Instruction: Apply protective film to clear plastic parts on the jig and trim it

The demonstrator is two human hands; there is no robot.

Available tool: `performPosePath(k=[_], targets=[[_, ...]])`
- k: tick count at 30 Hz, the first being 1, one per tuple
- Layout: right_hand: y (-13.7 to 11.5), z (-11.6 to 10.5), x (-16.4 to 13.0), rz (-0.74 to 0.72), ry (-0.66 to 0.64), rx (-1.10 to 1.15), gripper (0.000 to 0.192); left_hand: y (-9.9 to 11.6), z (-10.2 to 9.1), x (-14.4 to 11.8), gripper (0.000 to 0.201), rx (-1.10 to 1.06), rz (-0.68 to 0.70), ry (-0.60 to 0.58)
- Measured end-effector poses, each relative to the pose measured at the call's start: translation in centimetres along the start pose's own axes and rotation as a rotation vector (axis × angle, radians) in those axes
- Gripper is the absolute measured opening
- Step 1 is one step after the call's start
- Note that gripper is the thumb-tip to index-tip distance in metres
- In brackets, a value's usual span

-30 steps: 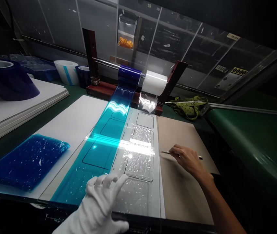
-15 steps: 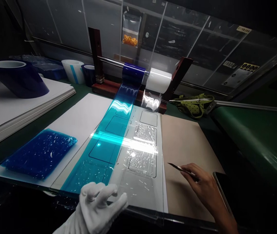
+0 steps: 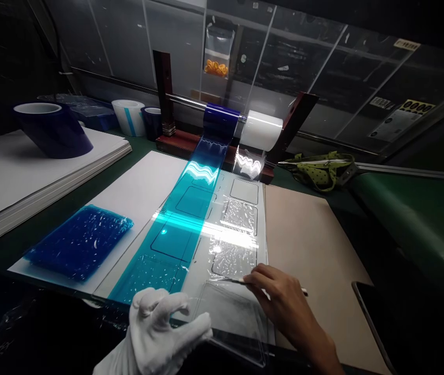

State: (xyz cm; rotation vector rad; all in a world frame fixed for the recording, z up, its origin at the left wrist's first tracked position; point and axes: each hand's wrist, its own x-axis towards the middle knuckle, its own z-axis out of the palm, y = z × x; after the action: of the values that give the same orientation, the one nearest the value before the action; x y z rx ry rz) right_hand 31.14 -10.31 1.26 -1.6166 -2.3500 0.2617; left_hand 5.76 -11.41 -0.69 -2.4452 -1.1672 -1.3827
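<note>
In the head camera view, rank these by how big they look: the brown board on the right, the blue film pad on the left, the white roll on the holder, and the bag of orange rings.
1. brown board
2. blue film pad
3. white roll
4. bag of orange rings
The roll and bag sit farther from the camera, so their true sizes are unsure.

White-gloved left hand (image 3: 163, 333): wrist and forearm cut off by the bottom edge at 6 o'clock; fingertips curl under, so their contact with the clear plastic film sheet (image 3: 231, 317) cannot be told. Bare right hand (image 3: 280, 304): forearm runs off the bottom edge at 5 o'clock; it covers the middle of the thin metal blade tool (image 3: 233, 280), and only the tip and tail show. Dark flat slab (image 3: 378, 323) at 4 o'clock: cropped by the frame, kind unclear. Yellow-and-black label (image 3: 417, 108) at 2 o'clock: print too small to read. Orange pieces in the hanging clear bag (image 3: 216, 67) at 12 o'clock: too small to identify.
</note>
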Motion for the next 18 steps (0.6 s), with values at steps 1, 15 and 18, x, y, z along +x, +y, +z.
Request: performPosePath(k=[1,15,18], targets=[[-0.7,0.1,1.0,-0.024,-0.046,-0.042,0.017,0.1,0.0,-0.2,0.012,-0.006,-0.013,0.005],[-1.8,1.2,3.7,-0.108,-0.16,-0.154,0.027,1.2,-2.8,0.3,0.01,0.074,-0.063,-0.136],[-1.5,1.4,3.6,-0.085,-0.186,-0.124,0.023,0.3,-4.4,1.8,0.023,0.155,-0.028,-0.164]])
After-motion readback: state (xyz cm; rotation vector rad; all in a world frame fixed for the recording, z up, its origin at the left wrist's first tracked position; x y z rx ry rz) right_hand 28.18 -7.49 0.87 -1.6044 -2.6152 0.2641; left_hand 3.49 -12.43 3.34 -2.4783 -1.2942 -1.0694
